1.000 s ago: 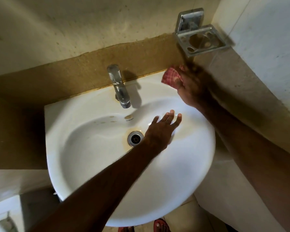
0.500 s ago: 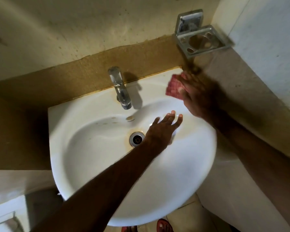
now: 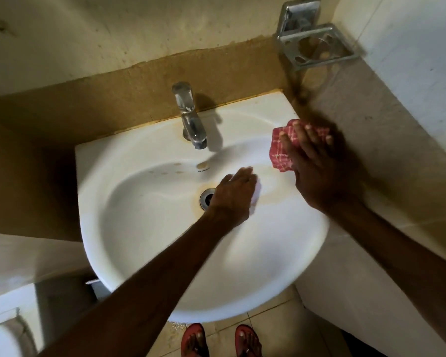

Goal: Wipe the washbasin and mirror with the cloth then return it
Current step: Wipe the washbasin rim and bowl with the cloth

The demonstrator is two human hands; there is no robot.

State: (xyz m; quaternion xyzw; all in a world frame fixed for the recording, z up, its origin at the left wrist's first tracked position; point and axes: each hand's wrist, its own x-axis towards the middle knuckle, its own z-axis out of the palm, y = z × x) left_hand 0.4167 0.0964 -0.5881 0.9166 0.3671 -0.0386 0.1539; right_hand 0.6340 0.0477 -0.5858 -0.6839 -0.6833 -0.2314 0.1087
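A white washbasin point(image 3: 144, 248) fills the middle of the head view, with yellowish stains around its drain point(image 3: 206, 198). My right hand point(image 3: 317, 171) presses a red checked cloth point(image 3: 281, 150) flat on the basin's right rim, fingers spread over it. My left hand point(image 3: 233, 195) rests inside the bowl just right of the drain, fingers curled down and blurred, holding nothing that I can see. The mirror is out of view.
A chrome tap point(image 3: 189, 117) stands at the basin's back centre. A metal soap holder point(image 3: 317, 47) hangs on the wall at the upper right. A tiled wall runs close along the right. My feet in red sandals point(image 3: 222, 340) stand below the basin.
My right hand has slid the cloth from the back right corner forward along the right rim. My left hand's fingers have curled down against the bowl.
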